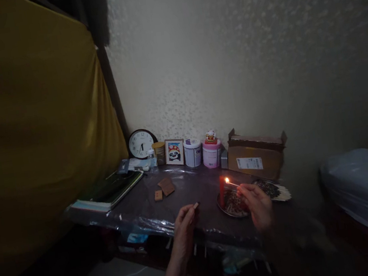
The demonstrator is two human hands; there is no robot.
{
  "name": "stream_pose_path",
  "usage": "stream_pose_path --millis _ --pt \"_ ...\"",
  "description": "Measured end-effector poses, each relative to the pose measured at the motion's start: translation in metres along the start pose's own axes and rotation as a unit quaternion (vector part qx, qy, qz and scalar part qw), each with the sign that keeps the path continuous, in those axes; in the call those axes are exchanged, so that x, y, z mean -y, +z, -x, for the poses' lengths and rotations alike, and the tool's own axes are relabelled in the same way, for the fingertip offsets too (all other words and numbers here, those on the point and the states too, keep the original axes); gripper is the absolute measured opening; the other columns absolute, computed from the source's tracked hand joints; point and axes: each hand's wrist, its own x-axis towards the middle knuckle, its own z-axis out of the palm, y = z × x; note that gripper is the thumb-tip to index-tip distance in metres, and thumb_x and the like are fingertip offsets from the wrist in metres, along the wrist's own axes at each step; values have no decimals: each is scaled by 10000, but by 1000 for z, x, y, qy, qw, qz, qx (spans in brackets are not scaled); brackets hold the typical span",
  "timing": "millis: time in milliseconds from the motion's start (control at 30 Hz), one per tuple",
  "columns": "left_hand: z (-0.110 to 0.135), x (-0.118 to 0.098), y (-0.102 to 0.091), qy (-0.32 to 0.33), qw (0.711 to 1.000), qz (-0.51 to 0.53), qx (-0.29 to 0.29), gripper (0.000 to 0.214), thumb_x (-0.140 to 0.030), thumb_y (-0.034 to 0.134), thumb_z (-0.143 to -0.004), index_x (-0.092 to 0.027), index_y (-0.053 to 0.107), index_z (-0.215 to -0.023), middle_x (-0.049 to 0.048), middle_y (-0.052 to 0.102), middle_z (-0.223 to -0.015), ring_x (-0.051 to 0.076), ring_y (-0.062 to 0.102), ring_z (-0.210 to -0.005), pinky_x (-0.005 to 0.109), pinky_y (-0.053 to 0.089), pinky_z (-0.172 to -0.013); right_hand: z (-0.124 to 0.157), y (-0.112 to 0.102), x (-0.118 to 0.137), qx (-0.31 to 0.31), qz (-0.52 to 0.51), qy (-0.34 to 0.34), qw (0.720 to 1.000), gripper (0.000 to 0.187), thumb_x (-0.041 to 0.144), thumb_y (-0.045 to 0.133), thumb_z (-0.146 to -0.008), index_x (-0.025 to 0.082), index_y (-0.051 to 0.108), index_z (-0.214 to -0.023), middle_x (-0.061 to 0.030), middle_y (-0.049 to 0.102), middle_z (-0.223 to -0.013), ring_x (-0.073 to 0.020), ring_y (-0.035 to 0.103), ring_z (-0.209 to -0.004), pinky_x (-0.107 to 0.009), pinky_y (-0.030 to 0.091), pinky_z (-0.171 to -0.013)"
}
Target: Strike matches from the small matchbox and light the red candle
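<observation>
A burning match (234, 184) is pinched in the fingers of my right hand (259, 204). Its flame is at the tip, just right of the top of a red candle (222, 192); I cannot tell if they touch. The candle stands upright at the left side of a round metal plate (220, 207) with dark bits scattered in it. My left hand (183, 229) is closed over the table's front edge, holding a small matchbox (196, 205), mostly hidden by the fingers. Two brown flat pieces, a small box (158, 195) and a larger one (166, 186), lie farther back on the table.
Along the wall stand a clock (142, 144), a jar (159, 153), a panda picture (174, 152), a white tub (193, 153), a pink tub (212, 156) and a cardboard box (255, 156). A plate of matchsticks (282, 191) sits right; books (109, 192) lie left.
</observation>
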Motion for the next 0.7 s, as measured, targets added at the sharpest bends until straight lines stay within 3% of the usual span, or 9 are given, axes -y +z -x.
stream_pose_path --millis 433,700 --pt "-8 14 -6 -17 1000 1 3 186 -292 695 -676 -169 650 -807 50 669 -872 156 595 -841 277 417 -794 -13 -8 -14 -30 -5 29 999 331 353 824 -416 167 663 -638 8 649 -607 -111 598 -534 -224 518 -513" --pt "-9 12 -4 -26 1000 3 -4 198 -306 719 -643 -174 656 -777 49 680 -859 162 603 -833 276 421 -780 -17 -15 -21 -12 4 43 999 306 353 815 -472 175 663 -669 14 650 -617 -111 605 -560 -212 518 -533"
